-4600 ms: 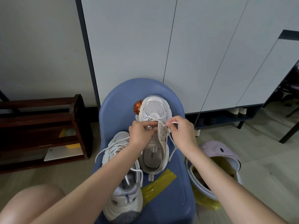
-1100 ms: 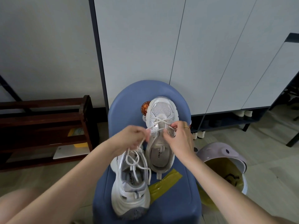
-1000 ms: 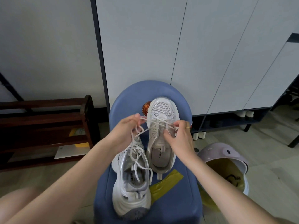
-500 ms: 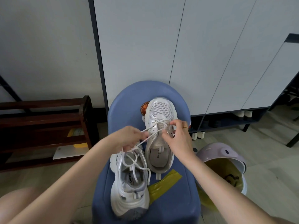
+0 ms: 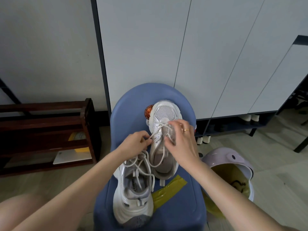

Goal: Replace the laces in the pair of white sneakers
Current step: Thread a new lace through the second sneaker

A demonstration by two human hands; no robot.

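Sneakers sat side by side on a blue stool, and everything turned on the pinch where the left hand curled its fingers round a white lace. Well left of that grip a dark wooden rack stood on the floor, with a strip of bare floor between it and the stool's left edge. Just below the grip lay the near sneaker, heel toward the person and close to the stool's front edge, its loose laces heaped under the hand. From the pinch the lace ran up and right to the far sneaker, whose toe reached close to the stool's far rim. Right of the grip, the right hand rested over that shoe's eyelets, fingers bent; whether it held a lace I could not tell. Below it a yellow tape strip lay on the seat. Farther right, beside the stool's right edge, stood a lilac bin.
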